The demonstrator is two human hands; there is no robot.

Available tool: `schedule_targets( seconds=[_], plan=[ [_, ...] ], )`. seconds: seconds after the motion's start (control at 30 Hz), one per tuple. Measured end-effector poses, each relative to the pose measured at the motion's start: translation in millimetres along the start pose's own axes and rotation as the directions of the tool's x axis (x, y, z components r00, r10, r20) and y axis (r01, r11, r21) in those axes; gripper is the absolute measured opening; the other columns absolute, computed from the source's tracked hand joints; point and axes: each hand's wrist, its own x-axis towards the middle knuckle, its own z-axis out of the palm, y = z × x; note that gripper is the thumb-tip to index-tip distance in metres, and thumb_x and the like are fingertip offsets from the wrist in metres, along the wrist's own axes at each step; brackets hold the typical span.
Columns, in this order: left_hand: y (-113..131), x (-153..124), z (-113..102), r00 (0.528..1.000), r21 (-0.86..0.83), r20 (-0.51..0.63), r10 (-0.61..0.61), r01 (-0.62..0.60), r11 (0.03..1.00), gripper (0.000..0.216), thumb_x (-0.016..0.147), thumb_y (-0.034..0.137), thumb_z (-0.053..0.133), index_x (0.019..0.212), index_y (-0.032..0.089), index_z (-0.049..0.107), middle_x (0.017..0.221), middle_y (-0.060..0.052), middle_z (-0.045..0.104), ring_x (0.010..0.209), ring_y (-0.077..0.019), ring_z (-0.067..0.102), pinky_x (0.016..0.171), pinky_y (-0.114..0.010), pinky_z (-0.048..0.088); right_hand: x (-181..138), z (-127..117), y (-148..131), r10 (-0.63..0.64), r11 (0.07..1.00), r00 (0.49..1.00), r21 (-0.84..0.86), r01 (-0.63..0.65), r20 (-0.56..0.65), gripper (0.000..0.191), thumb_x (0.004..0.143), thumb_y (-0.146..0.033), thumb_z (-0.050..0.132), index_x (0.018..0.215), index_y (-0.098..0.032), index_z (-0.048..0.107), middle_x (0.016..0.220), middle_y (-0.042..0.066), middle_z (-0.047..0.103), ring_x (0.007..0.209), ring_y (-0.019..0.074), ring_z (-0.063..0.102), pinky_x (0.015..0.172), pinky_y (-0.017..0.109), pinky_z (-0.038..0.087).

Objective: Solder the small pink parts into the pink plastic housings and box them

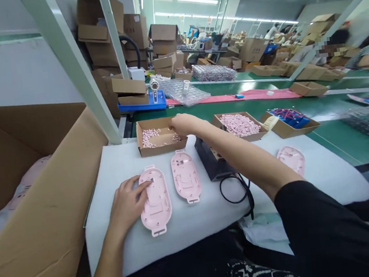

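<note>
My left hand (128, 200) lies over the left rim of a pale pink oval plastic shell (159, 199), steadying it on the white table cover. Its index finger reaches inside, close to a small metal piece (152, 180); the thumb is at the rim. A second pink shell (185, 177) lies just right of it. My right hand (183, 124) reaches into a shallow cardboard box (159, 149) of small pink parts (150, 136). Its fingers are curled together and point down, and whatever is between them is hidden.
A black device (211, 160) with a coiled cable (250, 193) sits under my right forearm. Behind stand a box of pink pieces (240, 124) and a box of blue parts (295, 119). Another pink shell (291, 159) lies right. A large carton (47, 204) and metal post (76, 70) flank my left.
</note>
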Motion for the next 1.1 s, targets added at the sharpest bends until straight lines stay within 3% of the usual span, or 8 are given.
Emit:
schedule_targets(
  seconds=[0.17, 0.37, 0.6, 0.73, 0.8, 0.87, 0.97, 1.1],
  plan=[
    [-3.8, -1.6, 2.1, 0.996, -0.013, -0.074, -0.043, 0.042, 0.999, 0.037, 0.097, 0.025, 0.048, 0.115, 0.034, 0.079, 0.13, -0.007, 0.066, 0.119, -0.0318, 0.058, 0.102, -0.053, 0.051, 55.0, 21.2, 3.3, 0.008, 0.997, 0.976, -0.077, 0.009, 0.216, 0.028, 0.098, -0.037, 0.066, 0.117, -0.017, 0.066, 0.122, 0.009, 0.066, 0.11, 0.0215, 0.066, 0.096, 0.043, 0.058],
    [-4.4, -0.1, 3.1, 0.99, -0.031, -0.111, -0.092, 0.089, 0.996, 0.036, 0.098, 0.026, 0.047, 0.116, 0.03, 0.078, 0.131, -0.009, 0.063, 0.12, -0.0334, 0.056, 0.104, -0.055, 0.051, 60.0, 34.9, -2.8, -0.025, 0.996, 0.959, -0.08, 0.049, 0.282, 0.024, 0.097, -0.037, 0.068, 0.109, -0.016, 0.068, 0.117, 0.008, 0.069, 0.107, 0.0207, 0.067, 0.098, 0.043, 0.057],
    [-9.4, 1.1, -1.6, 0.989, -0.109, -0.119, -0.091, 0.078, 0.991, 0.031, 0.098, 0.035, 0.051, 0.112, 0.026, 0.077, 0.137, -0.01, 0.06, 0.123, -0.0348, 0.054, 0.107, -0.058, 0.049, 27.5, 12.9, -4.7, -0.088, 0.996, 0.984, 0.011, 0.087, 0.153, 0.015, 0.084, -0.017, 0.073, 0.099, -0.016, 0.075, 0.103, 0.011, 0.071, 0.103, 0.0301, 0.069, 0.091, 0.043, 0.052],
    [24.1, 6.9, -19.8, 0.976, -0.122, -0.217, -0.033, 0.007, 0.993, 0.026, 0.098, 0.035, 0.052, 0.113, 0.027, 0.072, 0.141, -0.009, 0.055, 0.128, -0.0344, 0.052, 0.11, -0.057, 0.046, -26.0, -13.3, -16.3, -0.22, 0.974, 0.975, 0.044, 0.221, -0.014, 0.022, 0.088, -0.015, 0.057, 0.098, -0.023, 0.075, 0.101, 0.005, 0.066, 0.103, 0.0267, 0.066, 0.091, 0.04, 0.048],
    [55.0, 16.0, -23.6, 0.981, -0.105, -0.123, 0.152, -0.165, 0.981, 0.028, 0.098, 0.033, 0.051, 0.119, 0.031, 0.07, 0.14, -0.007, 0.057, 0.13, -0.0322, 0.053, 0.112, -0.056, 0.044, -59.0, -17.7, -24.7, -0.302, 0.949, 0.944, 0.054, 0.311, -0.134, 0.024, 0.09, -0.016, 0.051, 0.097, -0.022, 0.073, 0.096, 0.004, 0.064, 0.093, 0.0228, 0.064, 0.084, 0.038, 0.048],
    [84.7, 27.7, -19.2, 0.935, -0.098, 0.116, 0.334, -0.323, 0.941, 0.035, 0.098, 0.038, 0.052, 0.131, 0.035, 0.065, 0.143, -0.006, 0.059, 0.133, -0.0319, 0.053, 0.112, -0.055, 0.045, -88.9, -11.3, -31.6, -0.308, 0.94, 0.927, 0.082, 0.332, -0.215, 0.023, 0.092, -0.019, 0.049, 0.098, -0.022, 0.071, 0.095, 0.004, 0.064, 0.087, 0.0206, 0.063, 0.079, 0.036, 0.048],
    [109.7, 37.7, -4.0, 0.852, -0.051, 0.351, 0.388, -0.397, 0.917, 0.051, 0.096, 0.053, 0.057, 0.14, 0.026, 0.062, 0.151, -0.012, 0.054, 0.14, -0.0388, 0.047, 0.116, -0.06, 0.039, -121.6, 16.9, -36.1, -0.231, 0.943, 0.939, 0.177, 0.28, -0.257, 0.021, 0.097, -0.025, 0.051, 0.102, -0.026, 0.072, 0.098, 0.004, 0.067, 0.086, 0.0205, 0.065, 0.077, 0.037, 0.051],
    [110.1, 19.1, 3.5, 0.822, -0.053, 0.403, 0.402, -0.418, 0.907, 0.041, 0.094, 0.049, 0.06, 0.124, 0.023, 0.07, 0.153, -0.013, 0.053, 0.143, -0.0393, 0.046, 0.118, -0.059, 0.039, -147.0, 65.6, -38.1, -0.122, 0.888, 0.947, 0.395, 0.238, -0.297, 0.02, 0.102, -0.03, 0.052, 0.107, -0.031, 0.072, 0.104, 0.002, 0.073, 0.093, 0.0197, 0.071, 0.082, 0.036, 0.058]
  ],
)
